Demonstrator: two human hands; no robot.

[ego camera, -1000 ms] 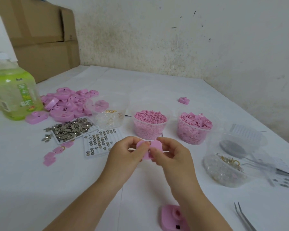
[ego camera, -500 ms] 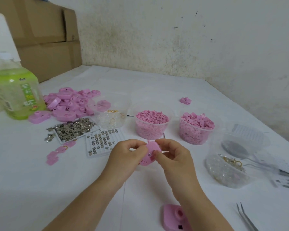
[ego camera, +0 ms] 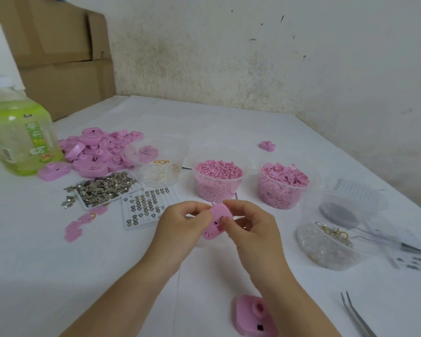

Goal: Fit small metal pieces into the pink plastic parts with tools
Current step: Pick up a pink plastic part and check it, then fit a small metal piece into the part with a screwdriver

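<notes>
A small pink plastic part (ego camera: 215,222) with dark marks on its face is held above the table centre, tilted. My left hand (ego camera: 180,227) pinches its left edge and my right hand (ego camera: 249,224) pinches its top and right side. A tray of small metal pieces (ego camera: 102,188) lies at the left, some spilled beside it. A white grid tray (ego camera: 145,206) with rows of metal pieces lies just left of my left hand. Tweezers (ego camera: 355,314) lie at the bottom right, untouched. Another pink part (ego camera: 254,314) sits on the table under my right forearm.
A heap of pink parts (ego camera: 97,152) lies at the back left beside a green bottle (ego camera: 20,135). Clear tubs hold pink bits (ego camera: 218,178), pink pieces (ego camera: 282,186), gold rings (ego camera: 159,166) and clasps (ego camera: 326,242). Cardboard boxes (ego camera: 58,57) stand behind. A lone pink part (ego camera: 267,145) lies far back.
The pink part has been turned in my fingers from lying flat to tilted, so its marked face now shows. Both hands have stayed in about the same place.
</notes>
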